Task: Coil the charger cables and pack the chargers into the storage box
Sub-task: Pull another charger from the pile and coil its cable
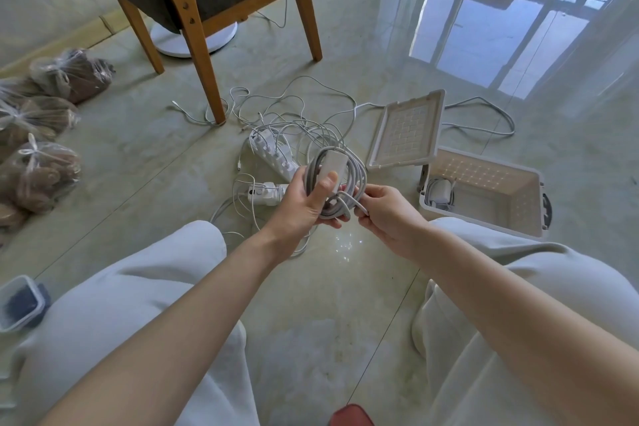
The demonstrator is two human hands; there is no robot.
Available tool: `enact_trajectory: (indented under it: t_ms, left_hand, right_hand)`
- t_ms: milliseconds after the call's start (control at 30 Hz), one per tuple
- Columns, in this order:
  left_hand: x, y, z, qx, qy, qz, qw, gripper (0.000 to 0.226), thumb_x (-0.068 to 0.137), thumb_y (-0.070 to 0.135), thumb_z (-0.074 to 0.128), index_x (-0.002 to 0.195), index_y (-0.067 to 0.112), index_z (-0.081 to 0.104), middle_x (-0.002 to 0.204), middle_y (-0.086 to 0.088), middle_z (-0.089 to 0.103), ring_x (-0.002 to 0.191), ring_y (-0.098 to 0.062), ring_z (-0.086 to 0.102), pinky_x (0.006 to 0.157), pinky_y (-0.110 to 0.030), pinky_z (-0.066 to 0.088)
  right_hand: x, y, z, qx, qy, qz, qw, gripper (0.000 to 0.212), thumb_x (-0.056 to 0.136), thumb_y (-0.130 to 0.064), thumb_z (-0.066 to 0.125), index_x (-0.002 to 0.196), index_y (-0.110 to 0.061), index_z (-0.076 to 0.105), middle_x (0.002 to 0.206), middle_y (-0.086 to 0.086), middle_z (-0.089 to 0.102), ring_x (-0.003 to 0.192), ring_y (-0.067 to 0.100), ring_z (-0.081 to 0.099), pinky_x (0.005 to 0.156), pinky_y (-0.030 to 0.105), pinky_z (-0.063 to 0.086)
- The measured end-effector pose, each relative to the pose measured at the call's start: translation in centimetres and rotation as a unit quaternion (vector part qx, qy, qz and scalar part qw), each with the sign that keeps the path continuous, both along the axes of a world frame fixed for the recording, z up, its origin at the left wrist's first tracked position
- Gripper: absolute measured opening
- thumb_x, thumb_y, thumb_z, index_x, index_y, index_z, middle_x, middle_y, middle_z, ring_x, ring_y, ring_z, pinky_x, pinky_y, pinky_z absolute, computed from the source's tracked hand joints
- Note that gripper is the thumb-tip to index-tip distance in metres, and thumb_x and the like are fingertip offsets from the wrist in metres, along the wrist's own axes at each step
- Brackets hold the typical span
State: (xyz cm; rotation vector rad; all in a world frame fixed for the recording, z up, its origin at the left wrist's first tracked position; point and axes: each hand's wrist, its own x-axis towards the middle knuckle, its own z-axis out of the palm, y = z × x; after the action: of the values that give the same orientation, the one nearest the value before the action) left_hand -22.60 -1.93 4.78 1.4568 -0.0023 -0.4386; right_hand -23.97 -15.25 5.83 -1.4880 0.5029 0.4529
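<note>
Seated person, seen from above, working over a tiled floor [345,287]. The left hand [304,206], just left of the storage box [484,176], grips a white charger [332,165]; its thumb presses flat on the charger's face and its fingers curl behind. The charger's grey cable [358,176] hangs in loose loops around this hand. The right hand [385,214], between the left hand and the storage box, pinches the cable's free end with thumb and fingertips.

The storage box stands on the floor with its lid [406,130] hinged up at its far left side. A second charger [440,191] lies inside, in its left end.

Left of the storage box, past the hands, lie two white power strips [273,157] under tangled loose cables [301,114]. Farther left stands a wooden chair [207,79], then tied plastic bags [45,173].
</note>
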Motion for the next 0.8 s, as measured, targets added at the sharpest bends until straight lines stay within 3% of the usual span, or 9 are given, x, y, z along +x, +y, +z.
enact_trajectory:
  t_ms: [100,300,567,800]
  left_hand:
    - [-0.25,-0.18,-0.16,0.012,0.010,-0.005,1.000,0.030,0.096,0.029,0.048,0.115,0.007,0.040,0.087,-0.015,0.063,0.055,-0.021,0.063,0.047,-0.026,0.050]
    - [0.13,0.09,0.14,-0.001,0.026,0.029,0.999,0.030,0.097,0.032,0.047,0.113,0.008,0.041,0.082,-0.016,0.062,0.054,-0.019,0.064,0.045,-0.025,0.050]
    - [0.28,0.30,0.44,-0.025,0.045,0.051,0.997,0.015,0.098,0.031,0.044,0.095,0.017,0.047,0.069,-0.004,0.067,0.049,-0.017,0.061,0.043,-0.024,0.050]
    - [0.30,0.51,0.51,0.003,0.021,0.013,1.000,0.034,0.096,0.034,0.047,0.120,0.010,0.041,0.092,-0.020,0.061,0.057,-0.022,0.064,0.045,-0.025,0.050]
  right_hand:
    - [-0.01,0.00,0.03,-0.025,-0.001,0.053,0.998,0.037,0.086,0.016,0.028,0.080,-0.004,0.059,0.062,0.005,0.043,0.056,0.009,0.034,0.052,0.018,0.027]
    - [0.08,-0.26,0.24,0.034,0.002,-0.007,0.999,0.017,0.094,-0.007,0.050,0.082,-0.010,0.061,0.065,0.000,0.053,0.058,0.003,0.045,0.057,0.015,0.036]
    - [0.44,-0.53,0.90,0.125,-0.002,0.007,0.992,0.024,0.091,0.006,0.048,0.087,-0.009,0.066,0.066,-0.003,0.062,0.056,0.000,0.053,0.056,0.011,0.041]
    - [0.22,-0.48,0.50,0.096,-0.005,0.008,0.995,0.019,0.085,0.013,0.052,0.088,-0.003,0.062,0.074,0.008,0.060,0.062,0.007,0.055,0.060,0.016,0.037]
